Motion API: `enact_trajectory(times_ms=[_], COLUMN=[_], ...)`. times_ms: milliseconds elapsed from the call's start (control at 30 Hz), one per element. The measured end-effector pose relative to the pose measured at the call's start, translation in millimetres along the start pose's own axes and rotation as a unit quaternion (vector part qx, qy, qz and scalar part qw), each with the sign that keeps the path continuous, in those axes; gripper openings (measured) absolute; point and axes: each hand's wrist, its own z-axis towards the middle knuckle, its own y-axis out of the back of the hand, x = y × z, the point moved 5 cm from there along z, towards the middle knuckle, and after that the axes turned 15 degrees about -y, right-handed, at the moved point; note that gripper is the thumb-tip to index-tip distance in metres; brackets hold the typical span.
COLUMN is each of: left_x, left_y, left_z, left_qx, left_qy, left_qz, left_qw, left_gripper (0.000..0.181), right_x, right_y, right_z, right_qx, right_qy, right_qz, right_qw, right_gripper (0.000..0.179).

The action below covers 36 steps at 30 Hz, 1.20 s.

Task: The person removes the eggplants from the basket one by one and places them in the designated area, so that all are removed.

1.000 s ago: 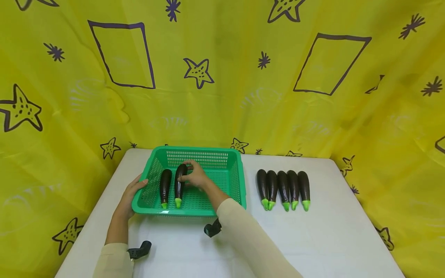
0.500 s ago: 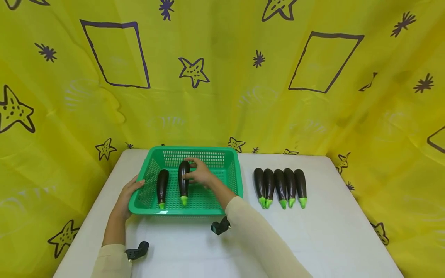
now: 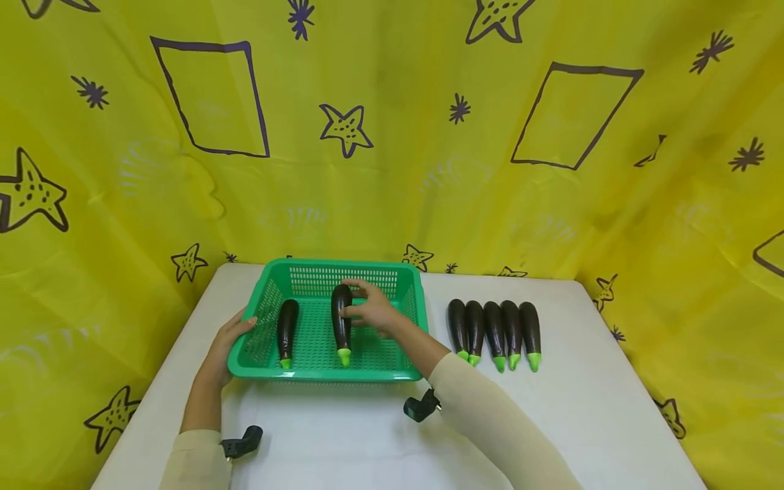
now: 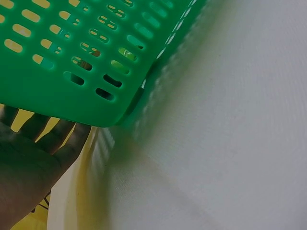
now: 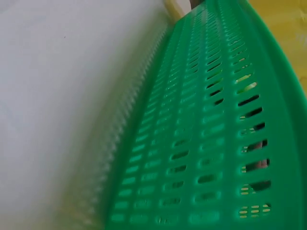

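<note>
A green plastic basket (image 3: 343, 375) sits at the left of the white table. My left hand (image 3: 222, 344) holds its left side, with a fingertip over the rim; in the left wrist view the fingers (image 4: 60, 139) pass partly behind the basket's edge. My right hand (image 3: 375, 309) reaches into the basket and grips a dark purple eggplant (image 3: 341, 320) between thumb and fingers, its green stem end toward me. Another eggplant (image 3: 286, 330) lies inside along the left. In the right wrist view the basket's slotted wall (image 5: 192, 124) hides the hand.
Several eggplants (image 3: 495, 330) lie side by side on the table (image 3: 588, 408), right of the basket. A yellow curtain (image 3: 392, 204) with drawn stars hangs behind and at both sides.
My right hand has moved rightward inside the basket with the eggplant, widening the gap to the other one. The left hand stays on the basket.
</note>
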Motion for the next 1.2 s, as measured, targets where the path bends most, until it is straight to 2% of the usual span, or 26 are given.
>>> enact_trajectory(times_ms=[167, 367, 567, 967, 1200], left_x=[-1.1, -3.1, -1.9, -2.0, -3.3], left_y=[-1.2, -2.0, -2.4, -3.2, -4.1], left_z=[0.5, 2.8, 2.5, 2.8, 1.0], left_qx=[0.001, 0.003, 0.004, 0.005, 0.003], left_qy=[0.002, -0.009, -0.002, -0.004, -0.002], left_qz=[-0.001, -0.012, -0.009, -0.001, 0.000], left_qw=[1.0000, 0.9999, 0.9999, 1.0000, 1.0000], left_gripper=[0.066, 0.065, 0.066, 0.066, 0.065], right_x=[3.0, 4.5, 5.2, 7.6, 12.6], right_y=[7.5, 18.7, 28.3, 39.0, 50.1], right_z=[-7.8, -12.7, -18.7, -35.5, -49.3], right_qx=[0.003, -0.014, -0.032, -0.049, -0.046], right_qy=[0.001, -0.005, -0.015, -0.007, -0.001], right_qz=[-0.004, 0.009, 0.029, 0.033, 0.037], right_qw=[1.0000, 0.9999, 0.9990, 0.9982, 0.9983], right_gripper=[0.075, 0.073, 0.071, 0.069, 0.071])
